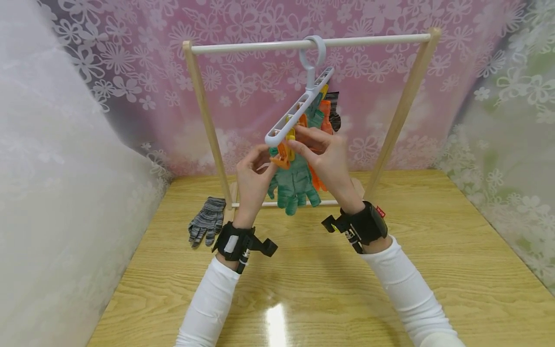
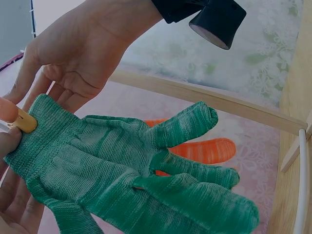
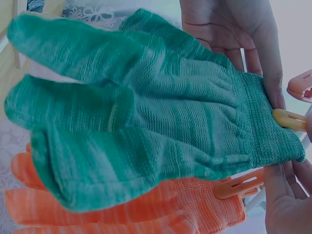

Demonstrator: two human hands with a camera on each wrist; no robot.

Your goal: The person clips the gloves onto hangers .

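Note:
A green knit glove [image 1: 297,180] hangs fingers-down below the grey hanger [image 1: 299,108], with a yellow clip [image 3: 288,118] on its cuff. My left hand [image 1: 253,180] pinches one side of the cuff, its thumb beside an orange clip [image 1: 281,160]. My right hand [image 1: 329,159] holds the yellow clip between thumb and fingers, close under the hanger's near end. Behind the green glove hangs an orange glove [image 3: 146,204], held by another orange clip [image 3: 239,185]. The exact fingertip contacts are partly hidden.
The hanger hooks over a white bar [image 1: 256,46] on a wooden frame [image 1: 208,125]. Farther back on it hangs a dark striped piece [image 1: 334,113]. A grey striped glove [image 1: 207,221] lies on the wood-grain table [image 1: 312,289], left of the frame.

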